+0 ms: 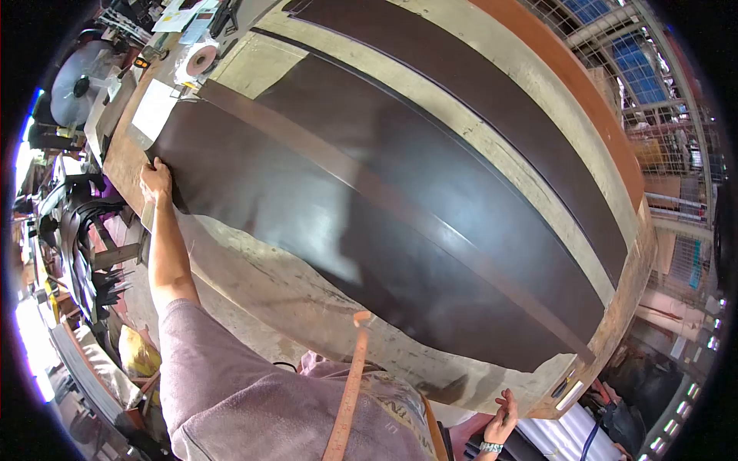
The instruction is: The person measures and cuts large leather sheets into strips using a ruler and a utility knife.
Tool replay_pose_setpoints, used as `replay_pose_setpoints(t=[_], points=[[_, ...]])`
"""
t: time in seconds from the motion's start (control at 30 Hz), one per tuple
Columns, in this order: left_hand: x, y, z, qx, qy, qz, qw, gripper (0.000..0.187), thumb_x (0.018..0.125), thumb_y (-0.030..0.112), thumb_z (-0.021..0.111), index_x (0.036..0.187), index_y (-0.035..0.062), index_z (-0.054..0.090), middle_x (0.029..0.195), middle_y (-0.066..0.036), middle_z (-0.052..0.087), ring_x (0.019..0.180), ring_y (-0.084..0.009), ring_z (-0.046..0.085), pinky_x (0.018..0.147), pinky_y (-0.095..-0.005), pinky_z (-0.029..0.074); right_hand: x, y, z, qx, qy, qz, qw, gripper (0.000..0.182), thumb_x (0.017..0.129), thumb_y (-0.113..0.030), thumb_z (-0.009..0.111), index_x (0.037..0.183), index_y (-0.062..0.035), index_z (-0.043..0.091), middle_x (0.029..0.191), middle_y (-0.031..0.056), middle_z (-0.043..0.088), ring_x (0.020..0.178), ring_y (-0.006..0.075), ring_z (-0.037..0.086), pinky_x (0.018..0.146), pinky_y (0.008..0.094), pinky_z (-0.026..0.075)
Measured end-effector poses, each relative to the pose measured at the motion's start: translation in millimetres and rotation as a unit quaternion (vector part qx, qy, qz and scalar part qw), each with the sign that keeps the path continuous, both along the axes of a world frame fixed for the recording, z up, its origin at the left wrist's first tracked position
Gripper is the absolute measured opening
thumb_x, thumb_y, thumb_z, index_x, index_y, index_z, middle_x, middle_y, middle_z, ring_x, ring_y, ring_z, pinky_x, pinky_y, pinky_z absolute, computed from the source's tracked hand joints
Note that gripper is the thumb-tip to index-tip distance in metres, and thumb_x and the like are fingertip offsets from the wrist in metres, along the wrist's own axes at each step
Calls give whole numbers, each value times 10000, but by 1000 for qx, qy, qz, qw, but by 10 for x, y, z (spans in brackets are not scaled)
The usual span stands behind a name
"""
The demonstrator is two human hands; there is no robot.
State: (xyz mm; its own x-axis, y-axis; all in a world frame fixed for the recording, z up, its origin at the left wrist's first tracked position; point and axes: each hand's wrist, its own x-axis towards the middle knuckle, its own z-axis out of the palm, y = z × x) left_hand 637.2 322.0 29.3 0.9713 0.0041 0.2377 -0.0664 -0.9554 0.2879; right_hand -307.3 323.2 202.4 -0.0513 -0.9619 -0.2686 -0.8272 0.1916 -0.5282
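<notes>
A large dark brown leather sheet (453, 192) lies over the table, its lower edge wavy and irregular. Across it runs a long, straight brown strip (323, 163), like a straightedge, from upper left to lower right. At the sheet's left edge is my left hand (156, 183), its fingers closed by the leather's border; the fingertips are partly hidden. My right hand (503, 421) is beside the table's near right edge, fingers loosely bent and apart, holding nothing. A measuring tape (353, 388) hangs down in front of my shirt.
Beyond the sheet lie a narrower dark leather piece (492, 115) and an orange-brown band (580, 73). A tape roll (201, 60) and white paper (155, 111) sit at the table's far left. A fan (79, 86) stands left; wire-mesh racks (646, 69) stand right.
</notes>
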Motion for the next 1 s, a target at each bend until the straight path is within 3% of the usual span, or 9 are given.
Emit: replay_pose_setpoints(t=[0.2, 0.27, 0.33, 0.4, 0.5, 0.6, 0.87, 0.97, 1.0], points=[[-313, -490, -9, 163, -130, 45, 977, 749, 911, 624, 625, 1373, 41, 534, 1406, -230, 561, 1385, -415, 430, 1085, -511, 398, -315, 166, -99, -9, -15, -26, 1000, 495, 918, 20, 433, 1388, 2, 590, 1254, 184, 675, 989, 268, 685, 899, 397, 546], [-885, -1038, 50, 124, -263, -176, 940, 631, 924, 546, 643, 1283, 28, 615, 1310, -206, 624, 1295, -394, 521, 1065, -522, 411, -409, 208, -207, -34, -13, -35, 999, 527, 862, 72, 432, 1355, 8, 606, 1220, 182, 690, 939, 267, 685, 887, 387, 531], [-1975, -1706, 498, 1, -122, -432, 894, 579, 888, 417, 710, 1261, -18, 627, 1316, -237, 611, 1262, -400, 540, 1076, -506, 408, -445, 183, -265, -37, -13, -45, 998, 539, 833, 111, 428, 1332, 24, 612, 1198, 188, 696, 912, 271, 688, 884, 383, 523], [-2685, -2209, 351, -15, -121, -575, 809, 768, 889, 517, 694, 1393, -36, 519, 1461, -254, 499, 1373, -423, 441, 1138, -534, 352, -353, 56, -192, -32, -7, -23, 999, 537, 834, 114, 427, 1332, 30, 609, 1203, 193, 692, 923, 272, 687, 883, 382, 523], [-3149, -2895, 289, 43, -18, -506, 861, 1173, 865, 824, 490, 1581, -62, 210, 1659, -275, 176, 1557, -420, 106, 1232, -598, 123, -233, -149, -43, -32, -8, -12, 999, 468, 899, 50, 436, 1337, 36, 600, 1230, 193, 681, 958, 278, 684, 880, 386, 526], [-2912, -3254, 109, 141, 40, -396, 906, 1316, 786, 950, 365, 1606, -47, 112, 1674, -276, 107, 1569, -409, 21, 1243, -583, 38, -254, -185, 32, -27, 1, -21, 999, 402, 1003, -126, 461, 1347, 27, 601, 1234, 188, 680, 977, 289, 681, 890, 400, 526], [-2993, -3210, 209, 135, 43, -380, 914, 1273, 785, 946, 398, 1617, 11, 165, 1671, -273, 126, 1564, -415, 66, 1240, -583, 66, -445, -58, -205, -100, -72, -12, 992, 432, 985, -92, 471, 1388, 17, 581, 1245, 191, 675, 1123, 295, 657, 981, 378, 495], [-3166, -3233, -121, 101, 22, -354, 929, 1148, 837, 898, 399, 1622, 79, 224, 1656, -296, 157, 1551, -442, 107, 1229, -585, 123, -680, 193, -259, -79, -102, -85, 988, 451, 1052, -280, 482, 1385, 3, 594, 1310, 165, 657, 1201, 251, 629, 1047, 375, 459], [-3559, -3084, -99, 76, -75, -415, 903, 1026, 868, 828, 471, 1545, 61, 387, 1564, -313, 334, 1478, -460, 270, 1187, -587, 232, -764, 233, -304, -64, -119, -118, 984, 463, 1058, -309, 482, 1385, 0, 592, 1313, 160, 655, 1209, 246, 623, 1051, 374, 456]])
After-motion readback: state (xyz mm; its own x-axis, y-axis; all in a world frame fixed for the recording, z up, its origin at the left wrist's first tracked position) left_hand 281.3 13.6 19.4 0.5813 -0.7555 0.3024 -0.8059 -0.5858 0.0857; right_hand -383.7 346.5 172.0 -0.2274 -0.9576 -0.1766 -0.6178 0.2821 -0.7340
